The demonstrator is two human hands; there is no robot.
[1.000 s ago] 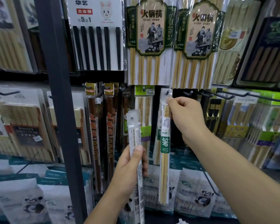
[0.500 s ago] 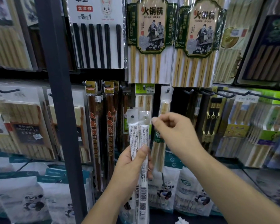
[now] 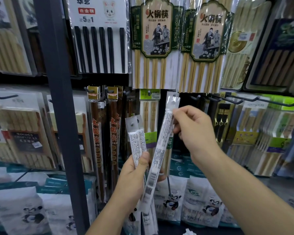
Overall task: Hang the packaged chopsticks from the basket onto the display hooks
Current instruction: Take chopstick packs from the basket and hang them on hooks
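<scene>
— What does the room look like from your end?
— I see a shop display wall. My landmark is the dark upright post [image 3: 58, 99]. Left of the post hang boxed wooden chopsticks [image 3: 24, 138], with panda-printed bags [image 3: 22, 214] below them. Just right of the post, a black chopstick set [image 3: 100, 48] hangs high, with brown chopstick packs [image 3: 96, 141] lower down.
— And the hands?
— Further right of the post, the left hand [image 3: 134, 177] grips two narrow chopstick packs [image 3: 137, 145] upright, thumb pressed over their fronts. The right hand [image 3: 195, 131] pinches the upper part of a third chopstick pack [image 3: 161, 146], which is tilted, its lower end crossing the left hand's pair. Above them I see hot-pot chopstick packs [image 3: 156, 44]. Farthest right of the post, black display hooks [image 3: 255, 99] jut out over more packs.
</scene>
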